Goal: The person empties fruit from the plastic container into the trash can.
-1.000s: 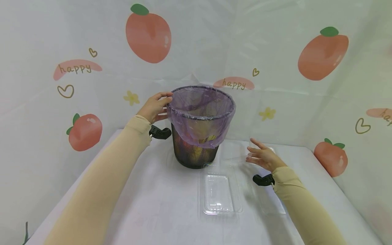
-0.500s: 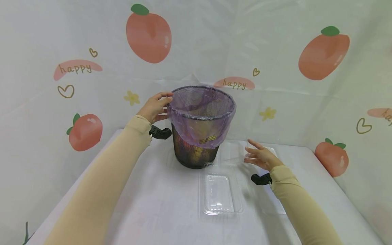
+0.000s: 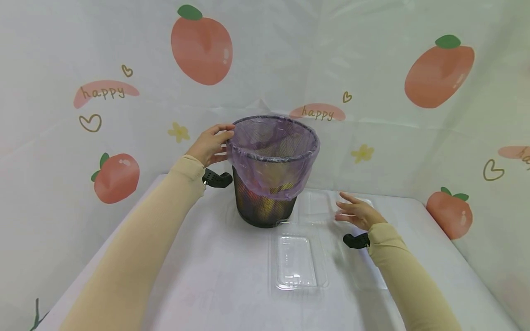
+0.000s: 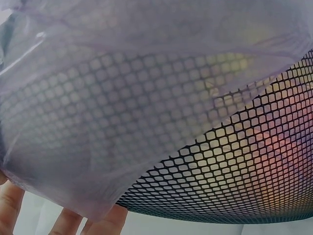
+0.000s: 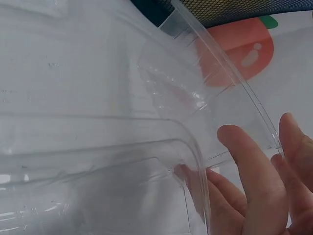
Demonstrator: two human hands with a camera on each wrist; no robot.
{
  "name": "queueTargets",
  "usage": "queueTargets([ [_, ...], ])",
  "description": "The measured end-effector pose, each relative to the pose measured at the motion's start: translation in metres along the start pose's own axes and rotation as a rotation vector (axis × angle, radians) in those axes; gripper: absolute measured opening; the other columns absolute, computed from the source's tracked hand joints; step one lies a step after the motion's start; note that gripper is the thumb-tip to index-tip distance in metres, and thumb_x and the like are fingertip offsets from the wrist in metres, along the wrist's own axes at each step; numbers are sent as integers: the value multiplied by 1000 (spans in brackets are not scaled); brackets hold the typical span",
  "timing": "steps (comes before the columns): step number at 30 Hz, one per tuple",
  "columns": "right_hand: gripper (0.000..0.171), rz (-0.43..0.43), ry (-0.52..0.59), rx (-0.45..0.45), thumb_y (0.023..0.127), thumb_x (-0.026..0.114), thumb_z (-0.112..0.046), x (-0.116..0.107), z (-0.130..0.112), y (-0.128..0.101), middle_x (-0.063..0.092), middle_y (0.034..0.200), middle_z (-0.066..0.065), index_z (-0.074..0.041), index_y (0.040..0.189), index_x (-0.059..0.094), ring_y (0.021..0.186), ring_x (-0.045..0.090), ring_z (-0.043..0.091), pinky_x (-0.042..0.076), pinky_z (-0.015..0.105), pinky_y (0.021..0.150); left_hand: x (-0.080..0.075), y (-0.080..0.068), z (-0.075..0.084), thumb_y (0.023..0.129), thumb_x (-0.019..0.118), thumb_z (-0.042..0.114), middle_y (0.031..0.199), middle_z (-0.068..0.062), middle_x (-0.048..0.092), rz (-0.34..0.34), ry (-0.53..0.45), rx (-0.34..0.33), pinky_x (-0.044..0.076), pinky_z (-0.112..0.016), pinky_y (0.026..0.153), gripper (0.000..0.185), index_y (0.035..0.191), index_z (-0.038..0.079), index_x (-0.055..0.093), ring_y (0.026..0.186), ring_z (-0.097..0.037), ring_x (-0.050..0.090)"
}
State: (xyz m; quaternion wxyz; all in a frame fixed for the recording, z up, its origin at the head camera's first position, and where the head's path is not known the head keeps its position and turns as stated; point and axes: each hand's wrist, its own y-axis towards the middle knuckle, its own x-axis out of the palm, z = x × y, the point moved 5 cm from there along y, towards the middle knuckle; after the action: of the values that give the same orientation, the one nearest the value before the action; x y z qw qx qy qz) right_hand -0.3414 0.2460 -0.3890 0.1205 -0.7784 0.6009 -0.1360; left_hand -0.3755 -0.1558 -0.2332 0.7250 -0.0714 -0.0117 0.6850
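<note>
A black mesh bin (image 3: 265,211) stands at the back of the white table, its rim lined with a purple plastic bag (image 3: 269,177). My left hand (image 3: 210,145) touches the bag and rim at the bin's left side; its fingertips show below the bag's hem in the left wrist view. Right of the bin, my right hand (image 3: 358,215) holds a clear plastic container (image 5: 215,93) by its edge, thumb on the near side; plastic partly covers the other fingers. Through the mesh, red and yellow contents are seen, too blurred to name.
A clear plastic tray (image 3: 296,262) lies in front of the bin. Another clear plastic piece (image 3: 368,271) lies partly under the right forearm. Behind the white table (image 3: 207,276) hangs a white backdrop (image 3: 273,55) printed with peaches.
My right hand shifts a little left, then back right and slightly lower, and the clear plastic at its fingertips changes tilt. The left hand and the bin stay put.
</note>
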Motion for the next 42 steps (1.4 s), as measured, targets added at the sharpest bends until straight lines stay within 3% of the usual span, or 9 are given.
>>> queueTargets([
  [9,67,66,49,-10,99,44,6,-3,1,2,7,153,35,0,153,5,77,64,6,55,23,84,0,1,0,103,47,28,137,-10,44,4,0,2,46,-41,103,41,144,24,44,116,-24,52],
  [16,65,132,64,6,98,44,10,-7,8,7,-2,158,27,4,152,9,76,65,4,56,22,80,1,3,-1,104,46,28,138,-11,44,0,-12,8,46,-41,102,41,144,23,44,110,-21,53],
  [18,65,140,59,10,97,45,10,-7,10,7,9,156,30,4,152,10,75,65,5,57,22,78,1,3,-1,103,47,28,136,-10,44,-2,-13,10,46,-41,101,41,144,23,44,109,-20,53],
  [20,65,149,54,14,97,46,10,-8,11,8,36,140,33,4,152,11,73,66,7,57,23,76,1,3,-2,103,47,28,133,-9,45,-3,-15,12,46,-41,101,41,144,23,44,107,-20,53],
  [22,66,153,55,23,97,47,10,-8,11,8,55,114,23,4,152,12,71,67,9,58,23,75,1,3,-2,103,47,27,130,-8,46,0,-21,11,46,-40,101,41,143,23,44,104,-19,53],
  [26,67,157,62,35,96,47,10,-8,10,8,59,90,6,3,153,11,70,67,10,58,24,74,1,3,-1,103,47,28,126,-7,47,-6,-23,13,47,-40,100,41,144,23,44,102,-17,53],
  [31,67,162,47,41,97,46,11,-7,9,6,53,111,19,3,153,11,72,67,10,58,24,76,0,2,-1,103,47,28,122,-4,47,-4,-24,13,47,-40,99,41,144,23,44,102,-18,52],
  [35,66,165,27,49,97,45,11,-5,8,5,31,140,36,3,153,11,73,66,9,58,25,78,0,3,-1,103,47,28,121,-3,47,0,-27,12,47,-39,99,41,144,23,44,103,-18,53],
  [42,66,171,8,61,97,45,9,-2,6,3,15,152,36,3,153,10,73,66,11,58,27,78,0,2,-1,103,48,28,117,-2,49,-1,-24,12,47,-39,98,41,144,23,44,101,-17,54],
])
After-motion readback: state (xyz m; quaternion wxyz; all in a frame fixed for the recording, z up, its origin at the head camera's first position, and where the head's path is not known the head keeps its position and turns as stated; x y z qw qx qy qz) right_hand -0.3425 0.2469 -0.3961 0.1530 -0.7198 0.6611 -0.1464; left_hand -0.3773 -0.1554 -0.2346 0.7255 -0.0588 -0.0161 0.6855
